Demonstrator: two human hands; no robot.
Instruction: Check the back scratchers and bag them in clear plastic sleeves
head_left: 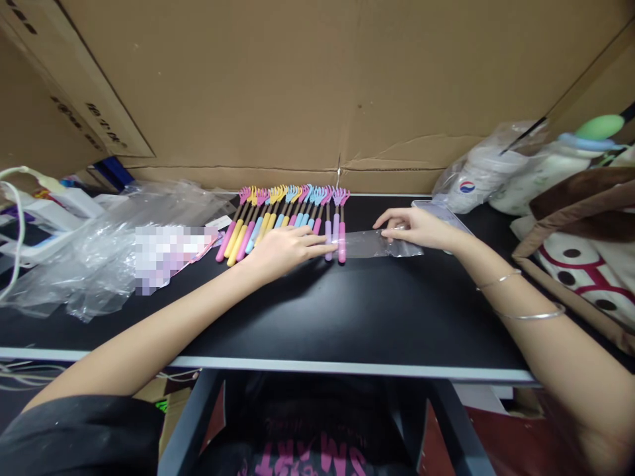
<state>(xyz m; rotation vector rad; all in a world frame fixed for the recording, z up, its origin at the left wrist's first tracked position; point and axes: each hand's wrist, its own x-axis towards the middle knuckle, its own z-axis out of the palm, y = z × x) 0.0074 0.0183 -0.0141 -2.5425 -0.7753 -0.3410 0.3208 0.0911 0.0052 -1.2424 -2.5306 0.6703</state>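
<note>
Item: clear plastic sleeve [380, 243], lying flat on the black table [347, 311], just right of the row. Our right hand [417, 228] pins it down, fingers spread flat on top, not pinched around it. Our left hand [285, 250] lies open, fingertips touching the pink handle of the end back scratcher [342, 228]. Adjoining: row of pastel back scratchers [282, 215], claw heads toward the cardboard wall [322, 86]. Left: crumpled plastic bags [99, 251]. Right: bagged bottles [476, 172].
</note>
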